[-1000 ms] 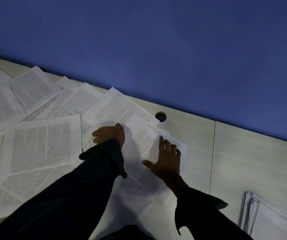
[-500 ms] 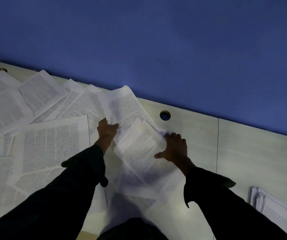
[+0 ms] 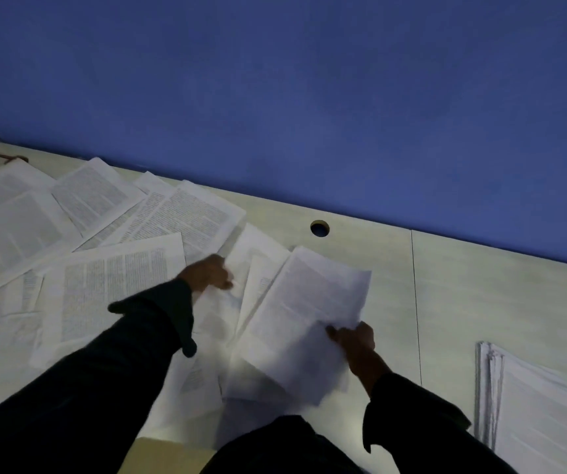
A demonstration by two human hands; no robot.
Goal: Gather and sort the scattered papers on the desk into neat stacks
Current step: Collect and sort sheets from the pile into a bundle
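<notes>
My right hand (image 3: 355, 338) pinches the near right corner of a printed sheet (image 3: 304, 313), thumb and fingers curled onto its edge, so the sheet lifts off the desk (image 3: 480, 295) and bows upward toward the round cable hole (image 3: 319, 228). That sheet hangs just on my side of the hole, its far edge tipped up and its near part lying over the loose pages below it.

My left hand (image 3: 208, 271) is out to the left of the hole, over the seam between two overlapping pages — it is blurred, so I cannot tell whether its fingers are curled on paper or only resting on it.

The scattered papers (image 3: 111, 278) spread from the hole leftward along the blue wall (image 3: 309, 97), overlapping at odd angles, several with dense columns of print showing. A few more lie near my body, partly under the lifted sheet.

Well to the right of the hole and nearer to me, past the seam in the desk, sits a squared stack of papers (image 3: 535, 405), its edges lined up.
</notes>
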